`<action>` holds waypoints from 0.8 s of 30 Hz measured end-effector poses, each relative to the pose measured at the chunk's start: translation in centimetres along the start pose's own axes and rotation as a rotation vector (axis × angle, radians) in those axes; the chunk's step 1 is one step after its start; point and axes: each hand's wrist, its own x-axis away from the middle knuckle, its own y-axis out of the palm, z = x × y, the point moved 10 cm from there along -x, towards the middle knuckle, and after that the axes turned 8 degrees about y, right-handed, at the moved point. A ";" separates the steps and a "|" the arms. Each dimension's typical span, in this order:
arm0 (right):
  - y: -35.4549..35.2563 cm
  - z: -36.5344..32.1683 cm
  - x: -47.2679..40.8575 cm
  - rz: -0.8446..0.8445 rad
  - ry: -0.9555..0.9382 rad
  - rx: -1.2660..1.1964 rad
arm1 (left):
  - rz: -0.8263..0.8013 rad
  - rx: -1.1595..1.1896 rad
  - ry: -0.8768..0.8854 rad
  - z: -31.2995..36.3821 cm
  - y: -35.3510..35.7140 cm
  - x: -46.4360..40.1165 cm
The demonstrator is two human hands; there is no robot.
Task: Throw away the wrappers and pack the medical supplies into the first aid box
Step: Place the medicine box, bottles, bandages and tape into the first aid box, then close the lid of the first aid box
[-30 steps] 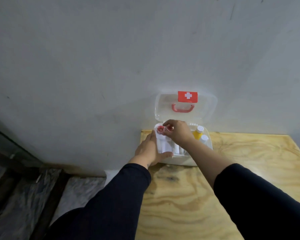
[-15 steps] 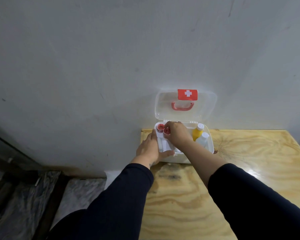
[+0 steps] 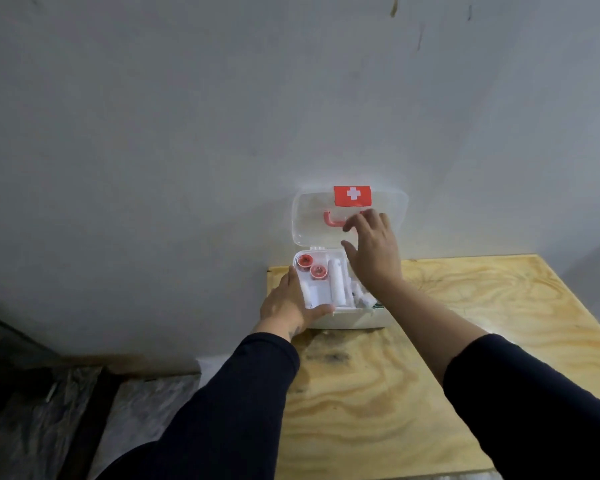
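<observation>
The white first aid box (image 3: 347, 320) stands at the table's far left corner against the wall, its clear lid (image 3: 312, 220) raised, with a red cross label (image 3: 352, 195) and a red handle (image 3: 331, 219). Inside lie two red-cored tape rolls (image 3: 311, 266) and white bandage rolls (image 3: 336, 282). My left hand (image 3: 288, 306) grips the box's front left corner. My right hand (image 3: 373, 251) hovers above the box's right half with fingers spread, its fingertips by the lid handle, holding nothing. It hides the bottles on the right side.
The plywood table (image 3: 413, 393) runs toward me and to the right. A grey wall (image 3: 222, 116) stands directly behind the box. Left of the table lies a dark floor with plastic sheeting (image 3: 49, 410).
My right hand has let go of the red tape rolls and risen to the lid handle with its fingers spread. My left hand stays on the box corner.
</observation>
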 end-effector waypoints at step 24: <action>-4.2 2.8 6.9 0.086 -0.276 0.207 | 0.253 0.003 0.089 7.1 -6.7 1.7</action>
